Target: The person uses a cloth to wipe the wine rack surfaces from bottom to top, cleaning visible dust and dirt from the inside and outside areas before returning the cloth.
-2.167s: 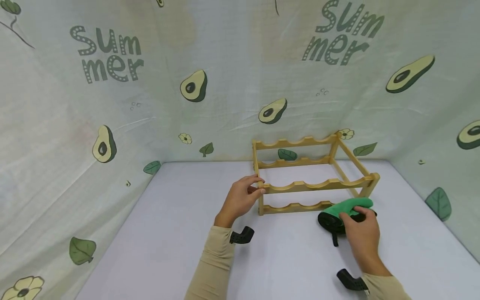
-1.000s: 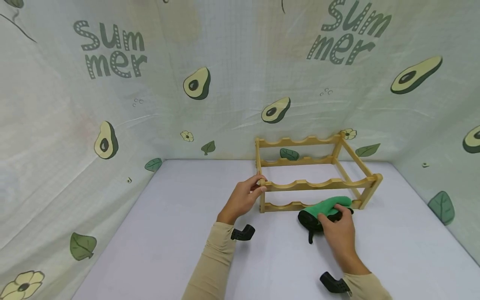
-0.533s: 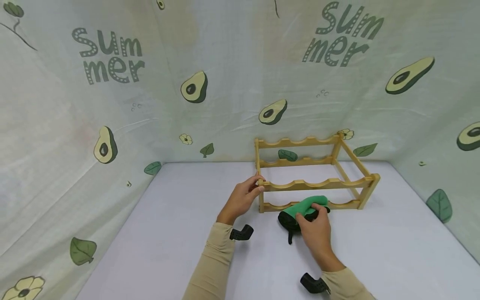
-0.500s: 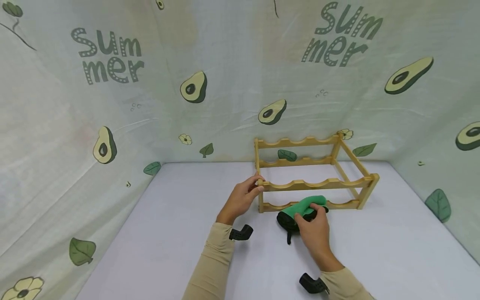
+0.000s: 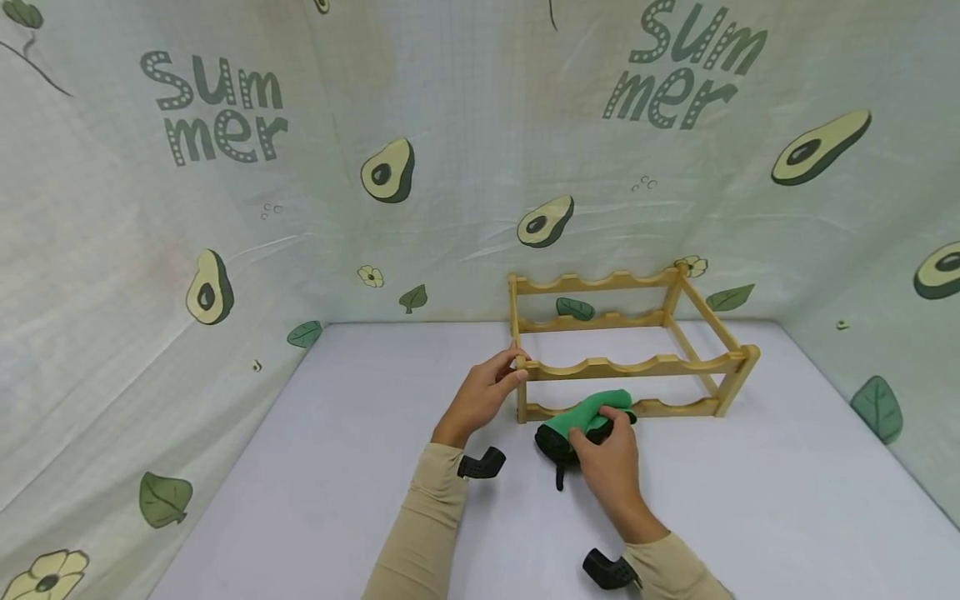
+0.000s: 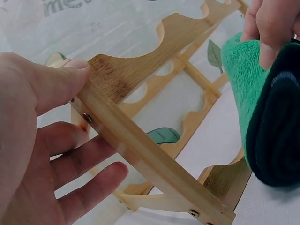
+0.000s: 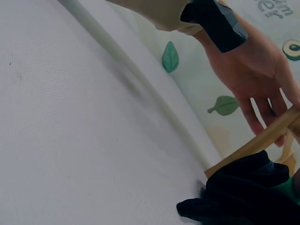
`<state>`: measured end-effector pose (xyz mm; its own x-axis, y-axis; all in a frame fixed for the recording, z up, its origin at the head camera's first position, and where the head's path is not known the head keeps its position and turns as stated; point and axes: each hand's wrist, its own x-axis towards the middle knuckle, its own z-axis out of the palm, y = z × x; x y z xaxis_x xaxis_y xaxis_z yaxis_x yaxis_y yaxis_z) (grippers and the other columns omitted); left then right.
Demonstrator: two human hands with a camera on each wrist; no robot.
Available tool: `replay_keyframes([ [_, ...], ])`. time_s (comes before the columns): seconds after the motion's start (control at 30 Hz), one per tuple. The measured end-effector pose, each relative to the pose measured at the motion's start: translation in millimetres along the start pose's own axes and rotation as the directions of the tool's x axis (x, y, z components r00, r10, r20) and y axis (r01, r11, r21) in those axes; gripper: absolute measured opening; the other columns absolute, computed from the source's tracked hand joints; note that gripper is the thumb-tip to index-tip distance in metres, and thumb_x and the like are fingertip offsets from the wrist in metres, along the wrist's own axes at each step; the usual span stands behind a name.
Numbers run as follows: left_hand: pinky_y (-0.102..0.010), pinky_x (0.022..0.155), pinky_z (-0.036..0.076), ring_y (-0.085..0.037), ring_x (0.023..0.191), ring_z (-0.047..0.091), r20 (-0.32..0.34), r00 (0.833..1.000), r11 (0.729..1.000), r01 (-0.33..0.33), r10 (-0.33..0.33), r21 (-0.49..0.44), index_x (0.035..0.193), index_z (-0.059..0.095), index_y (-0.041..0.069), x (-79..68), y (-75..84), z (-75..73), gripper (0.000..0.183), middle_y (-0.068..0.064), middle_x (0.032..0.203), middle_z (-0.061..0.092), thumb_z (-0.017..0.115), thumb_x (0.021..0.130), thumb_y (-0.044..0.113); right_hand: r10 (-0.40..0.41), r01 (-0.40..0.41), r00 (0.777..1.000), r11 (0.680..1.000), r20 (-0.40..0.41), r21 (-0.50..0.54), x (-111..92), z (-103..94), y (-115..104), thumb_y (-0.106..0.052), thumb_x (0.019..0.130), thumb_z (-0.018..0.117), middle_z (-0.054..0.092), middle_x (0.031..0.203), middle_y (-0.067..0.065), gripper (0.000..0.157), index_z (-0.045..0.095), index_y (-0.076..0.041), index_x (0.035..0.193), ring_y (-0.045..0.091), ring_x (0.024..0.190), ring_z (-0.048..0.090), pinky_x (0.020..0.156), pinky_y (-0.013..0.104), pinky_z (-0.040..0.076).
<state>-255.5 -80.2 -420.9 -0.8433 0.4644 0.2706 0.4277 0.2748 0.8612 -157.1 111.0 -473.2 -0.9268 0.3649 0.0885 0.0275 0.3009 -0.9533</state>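
Note:
In the head view, a wooden rack with scalloped rails stands at the back right of the table. My left hand holds its front left corner, the thumb on top and the fingers behind the post, as the left wrist view shows. My right hand pinches a bunched, rolled cloth, green and fluffy on one side and black on the other, against the rack's lower front rail. Seen from the left wrist, the cloth shows its black rolled end beside the rack. A short black tail hangs from it.
A white table surface spreads around the rack. Behind it hangs a pale curtain printed with avocados, leaves and lettering. Black wrist mounts stick out from both sleeves.
My right hand has moved left along the front of the rack with the cloth, from the rack's right end to near its left part. The left hand stays at the corner.

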Motion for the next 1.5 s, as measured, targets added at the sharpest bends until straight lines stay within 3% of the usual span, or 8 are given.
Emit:
replay_keyframes([
  [0.17,-0.049,0.100,0.047,-0.022,0.118,0.061,0.003,1.000,1.000,0.013,-0.013,0.007,0.126,0.061,0.025,4.8,-14.3,-0.7,0.025,0.000,0.143,0.055,0.058,0.103,0.034,-0.025,0.026,1.000,0.999,0.018,-0.029,-2,8.0,-2,-0.009,0.089,0.070,0.042,0.141,0.030,0.063,0.038,0.011,0.140,0.037,0.130,0.039,0.109,0.052,0.033],
  [0.27,-0.050,0.099,0.047,-0.020,0.116,0.062,0.008,1.000,0.999,0.026,-0.026,0.024,0.124,0.062,0.029,5.1,-13.5,-2.5,0.024,0.003,0.141,0.057,0.058,0.102,0.038,-0.026,0.028,0.998,0.999,0.048,-0.037,-4,12.5,-4,-0.010,0.089,0.071,0.045,0.140,0.030,0.063,0.040,0.009,0.140,0.036,0.128,0.042,0.106,0.052,0.036],
  [0.5,-0.050,0.096,0.048,-0.018,0.116,0.061,0.014,0.999,0.998,0.038,-0.039,0.049,0.126,0.061,0.031,4.4,-12.7,-3.2,0.025,0.005,0.140,0.058,0.056,0.103,0.039,-0.025,0.040,0.984,0.996,0.175,-0.085,-6,22.9,-10,-0.016,0.088,0.071,0.053,0.138,0.024,0.058,0.048,0.000,0.139,0.032,0.121,0.050,0.099,0.049,0.043],
  [0.7,-0.051,0.096,0.048,-0.018,0.117,0.060,0.019,0.999,0.998,0.045,-0.046,0.043,0.127,0.061,0.030,3.0,-12.0,-2.0,0.026,0.006,0.138,0.058,0.056,0.103,0.040,-0.044,0.069,0.970,0.993,0.240,-0.094,0,22.8,-11,-0.012,0.084,0.068,0.057,0.135,0.019,0.054,0.056,-0.005,0.136,0.028,0.115,0.054,0.097,0.046,0.045],
  [0.83,-0.052,0.095,0.047,-0.018,0.115,0.061,0.007,0.999,0.999,0.039,-0.039,0.036,0.125,0.062,0.030,3.7,-11.7,-2.5,0.025,0.006,0.135,0.061,0.058,0.102,0.040,-0.070,0.084,0.945,0.996,0.321,-0.032,4,18.4,-11,-0.008,0.082,0.068,0.059,0.132,0.017,0.053,0.059,-0.005,0.134,0.026,0.111,0.059,0.093,0.042,0.047],
  [1.17,-0.043,0.085,0.051,-0.014,0.108,0.064,0.008,0.999,0.996,0.033,-0.034,0.080,0.129,0.062,0.032,4.9,-13.3,-9.1,0.029,0.005,0.142,0.056,0.059,0.101,0.041,-0.110,0.086,0.845,0.994,0.523,0.071,10,9.1,-5,-0.004,0.082,0.065,0.060,0.130,0.019,0.051,0.058,-0.003,0.132,0.028,0.109,0.061,0.086,0.035,0.051],
  [1.37,-0.042,0.083,0.052,-0.015,0.107,0.064,0.019,1.000,0.998,0.011,-0.013,0.069,0.131,0.063,0.025,6.1,-13.9,-8.3,0.034,-0.002,0.150,0.050,0.059,0.101,0.040,-0.119,0.097,0.839,0.993,0.531,0.070,11,-7.1,-3,-0.004,0.082,0.064,0.061,0.128,0.019,0.050,0.058,-0.002,0.131,0.029,0.108,0.061,0.085,0.034,0.051],
  [1.5,-0.042,0.083,0.053,-0.015,0.107,0.065,0.004,1.000,0.998,0.008,-0.008,0.064,0.130,0.064,0.028,6.1,-14.2,-6.0,0.030,-0.001,0.151,0.049,0.061,0.101,0.038,-0.123,0.098,0.839,0.992,0.531,0.075,9,-21.2,-4,-0.002,0.082,0.065,0.061,0.128,0.019,0.050,0.059,-0.001,0.131,0.027,0.108,0.060,0.084,0.030,0.051],
])
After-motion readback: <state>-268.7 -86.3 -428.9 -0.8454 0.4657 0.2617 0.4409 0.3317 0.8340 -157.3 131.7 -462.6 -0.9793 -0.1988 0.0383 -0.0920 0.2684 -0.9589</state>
